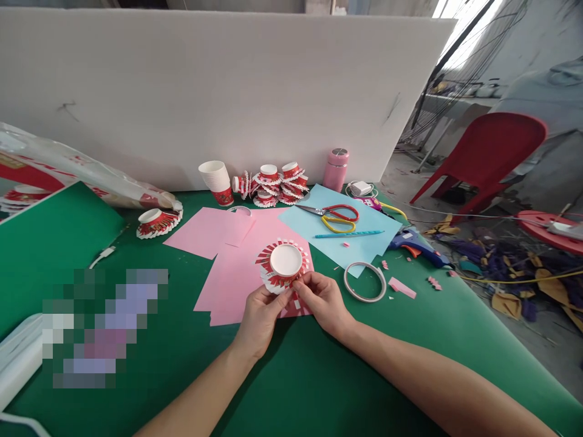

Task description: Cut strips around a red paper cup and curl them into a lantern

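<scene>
A paper cup (286,260), cut into red and white strips that fan out round its white base, is held between my two hands above pink paper (228,279). My left hand (260,315) pinches the fringe at the lower left. With thumb and forefinger, my right hand (324,301) grips the strips at the lower right edge. Some strips on the near side look folded over, while others hang loose by the right hand. Beyond them, scissors (334,213) with red and yellow handles lie on light blue paper (319,200), together with a blue pencil (348,234).
A roll of tape (364,282), pink scraps (403,287) and a blue glue gun (421,247) lie to the right. Stacked paper cups (216,182), several fringed cups (268,182) and a pink bottle (336,170) stand before a white board (204,91). Another fringed cup (159,223) sits left.
</scene>
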Available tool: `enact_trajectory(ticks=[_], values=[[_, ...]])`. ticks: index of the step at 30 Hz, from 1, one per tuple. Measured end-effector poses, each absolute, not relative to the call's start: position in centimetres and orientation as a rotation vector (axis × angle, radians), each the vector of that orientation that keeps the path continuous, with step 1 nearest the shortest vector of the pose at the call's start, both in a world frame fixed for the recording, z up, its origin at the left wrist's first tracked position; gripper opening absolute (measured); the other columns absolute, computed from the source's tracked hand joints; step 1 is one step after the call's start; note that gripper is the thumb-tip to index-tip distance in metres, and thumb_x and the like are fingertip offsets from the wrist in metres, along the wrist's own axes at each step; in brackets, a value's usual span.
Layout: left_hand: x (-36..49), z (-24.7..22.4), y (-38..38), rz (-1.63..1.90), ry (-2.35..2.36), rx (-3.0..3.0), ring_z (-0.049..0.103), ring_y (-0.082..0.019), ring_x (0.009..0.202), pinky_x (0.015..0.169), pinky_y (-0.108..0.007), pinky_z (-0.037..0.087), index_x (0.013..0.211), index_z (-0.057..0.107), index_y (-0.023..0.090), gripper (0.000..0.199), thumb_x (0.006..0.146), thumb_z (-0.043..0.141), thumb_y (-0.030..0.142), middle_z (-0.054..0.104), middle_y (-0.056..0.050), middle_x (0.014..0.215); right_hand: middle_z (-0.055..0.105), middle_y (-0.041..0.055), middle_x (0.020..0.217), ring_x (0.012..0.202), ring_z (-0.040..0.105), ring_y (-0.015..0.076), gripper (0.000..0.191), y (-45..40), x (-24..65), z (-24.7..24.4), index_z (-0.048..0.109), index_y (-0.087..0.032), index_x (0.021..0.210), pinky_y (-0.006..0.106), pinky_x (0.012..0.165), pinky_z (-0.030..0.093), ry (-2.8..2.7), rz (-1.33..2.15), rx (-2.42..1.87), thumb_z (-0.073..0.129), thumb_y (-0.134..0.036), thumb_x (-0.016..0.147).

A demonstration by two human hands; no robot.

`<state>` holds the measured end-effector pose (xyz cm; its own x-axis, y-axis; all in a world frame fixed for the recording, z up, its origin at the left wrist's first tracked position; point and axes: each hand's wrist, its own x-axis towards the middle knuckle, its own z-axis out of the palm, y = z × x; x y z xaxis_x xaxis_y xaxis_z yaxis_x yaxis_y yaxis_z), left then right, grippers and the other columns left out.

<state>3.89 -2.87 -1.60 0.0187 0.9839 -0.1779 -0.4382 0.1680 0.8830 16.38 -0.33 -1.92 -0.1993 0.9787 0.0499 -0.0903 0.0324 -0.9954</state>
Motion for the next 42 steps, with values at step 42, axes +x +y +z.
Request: enact_trajectory(ticks=[42], values=[[2.4,-0.9,-1.5,1.354,0.961,0.455,0.051,-0.007,0.056,0.052,-0.019,0.039,0.067,0.07,0.015,0.014,0.056,0.079,0.017,0.067,0.001,0.066,0.062,0.0023,0.068,0.058,0.052,0.012,0.018,0.0,17.8,-1.1,0.06,-0.018,0.073,0.025,0.055,0.042,-1.641,0.981,-1.038,0.052,-0.031,0.082]])
